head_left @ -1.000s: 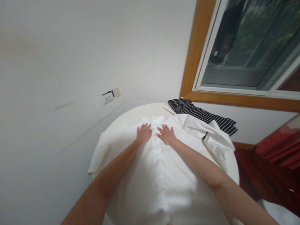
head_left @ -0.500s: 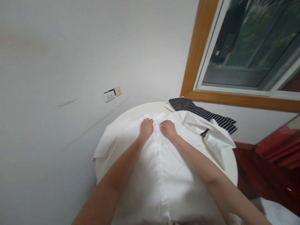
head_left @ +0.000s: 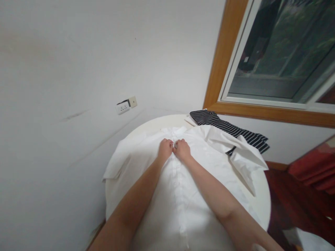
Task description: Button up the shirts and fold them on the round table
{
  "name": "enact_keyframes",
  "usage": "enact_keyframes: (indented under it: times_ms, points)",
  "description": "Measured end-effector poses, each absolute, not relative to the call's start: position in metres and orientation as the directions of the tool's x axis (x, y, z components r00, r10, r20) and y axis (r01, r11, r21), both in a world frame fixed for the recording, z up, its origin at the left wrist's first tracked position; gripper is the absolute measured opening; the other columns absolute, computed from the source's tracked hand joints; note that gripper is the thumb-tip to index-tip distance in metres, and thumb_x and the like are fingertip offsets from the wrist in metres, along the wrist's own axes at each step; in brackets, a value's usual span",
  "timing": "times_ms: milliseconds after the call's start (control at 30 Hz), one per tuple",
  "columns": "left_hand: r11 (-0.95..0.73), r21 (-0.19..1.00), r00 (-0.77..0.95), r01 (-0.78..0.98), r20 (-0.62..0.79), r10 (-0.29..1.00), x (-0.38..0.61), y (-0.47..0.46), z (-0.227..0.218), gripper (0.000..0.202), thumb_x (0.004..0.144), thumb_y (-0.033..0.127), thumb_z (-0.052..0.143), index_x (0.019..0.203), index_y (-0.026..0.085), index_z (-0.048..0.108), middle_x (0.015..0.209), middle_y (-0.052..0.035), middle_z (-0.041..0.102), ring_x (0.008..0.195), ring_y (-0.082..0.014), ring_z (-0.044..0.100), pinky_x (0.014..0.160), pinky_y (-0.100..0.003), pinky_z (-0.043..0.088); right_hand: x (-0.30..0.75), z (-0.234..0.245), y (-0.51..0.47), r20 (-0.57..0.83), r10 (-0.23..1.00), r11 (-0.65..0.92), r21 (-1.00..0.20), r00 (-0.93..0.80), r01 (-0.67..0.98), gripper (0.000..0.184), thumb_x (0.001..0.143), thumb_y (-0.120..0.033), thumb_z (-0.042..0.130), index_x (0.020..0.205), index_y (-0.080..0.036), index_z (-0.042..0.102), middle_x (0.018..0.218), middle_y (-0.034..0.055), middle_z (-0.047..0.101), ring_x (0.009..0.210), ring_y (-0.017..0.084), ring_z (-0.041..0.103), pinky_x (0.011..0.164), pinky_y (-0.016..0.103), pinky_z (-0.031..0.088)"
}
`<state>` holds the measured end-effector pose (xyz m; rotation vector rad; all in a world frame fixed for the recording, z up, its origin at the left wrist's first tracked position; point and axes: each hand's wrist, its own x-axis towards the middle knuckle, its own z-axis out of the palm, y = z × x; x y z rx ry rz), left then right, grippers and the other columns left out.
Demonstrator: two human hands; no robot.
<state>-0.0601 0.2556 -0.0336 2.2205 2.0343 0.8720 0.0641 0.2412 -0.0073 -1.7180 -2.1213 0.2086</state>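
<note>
A white shirt (head_left: pixel 206 181) lies spread over a round white table (head_left: pixel 264 195), its front placket running down the middle toward me. Near the collar end, my left hand (head_left: pixel 165 148) and my right hand (head_left: pixel 182 149) meet at the placket, fingertips almost touching. Both are closed, pinching the shirt's edges there. Any button between the fingers is too small to make out. One sleeve stretches out to the left, while the other lies bunched on the right.
Black-and-white striped cloth (head_left: pixel 225 123) lies at the table's back right, partly under the shirt's sleeve. A wall with a socket (head_left: pixel 123 107) stands behind and to the left. The wood-framed window (head_left: pixel 272 111) is at the right, above a dark red floor (head_left: pixel 288 195).
My right hand has moved left and slightly toward me, closing the gap to my left hand. Both hands now sit a little lower along the placket.
</note>
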Motion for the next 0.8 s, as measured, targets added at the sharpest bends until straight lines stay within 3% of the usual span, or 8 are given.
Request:
enact_keyframes:
  times_ms: [133,433,633,800]
  points:
    - [-0.169,0.368,0.005,0.914,0.407,0.914,-0.058,0.255,-0.036,0.018,0.085,0.019,0.052,0.092,0.015,0.067,0.09,-0.0089,0.062,0.089,-0.0195,0.058,0.088,-0.03,0.044,0.067,-0.012,0.242,0.263,0.942,0.289,-0.327,-0.208,0.9,0.023,0.088,-0.03,0.049,0.097,-0.014,0.063,0.1,0.0126,0.058,0.09,0.022,0.059,0.072,0.029,0.044]
    - [-0.12,0.289,0.001,0.95,0.382,0.924,-0.051,0.254,-0.029,0.013,0.087,0.022,0.053,0.091,0.014,0.062,0.092,-0.0095,0.061,0.092,-0.0205,0.057,0.087,-0.031,0.042,0.076,-0.018,0.249,0.287,0.937,0.309,-0.416,-0.199,0.855,0.025,0.089,-0.025,0.045,0.094,-0.017,0.069,0.094,0.0083,0.061,0.081,0.016,0.059,0.07,0.024,0.041]
    - [-0.081,0.152,0.03,0.985,0.313,0.949,-0.048,0.249,-0.021,0.019,0.091,0.026,0.046,0.097,0.014,0.059,0.096,-0.0116,0.06,0.093,-0.0225,0.057,0.08,-0.032,0.042,0.077,-0.019,0.262,0.298,0.948,0.273,-0.583,-0.111,0.765,0.025,0.087,-0.021,0.047,0.094,-0.015,0.07,0.095,0.0082,0.064,0.085,0.016,0.059,0.077,0.023,0.042]
    - [-0.06,0.189,-0.007,0.98,0.336,0.942,-0.053,0.25,-0.024,0.022,0.092,0.029,0.043,0.094,0.018,0.061,0.093,-0.0099,0.061,0.09,-0.0218,0.058,0.079,-0.032,0.042,0.076,-0.027,0.274,0.245,0.967,0.237,-0.739,-0.076,0.631,0.024,0.084,-0.024,0.051,0.092,-0.016,0.072,0.086,0.0047,0.07,0.079,0.015,0.061,0.075,0.023,0.044]
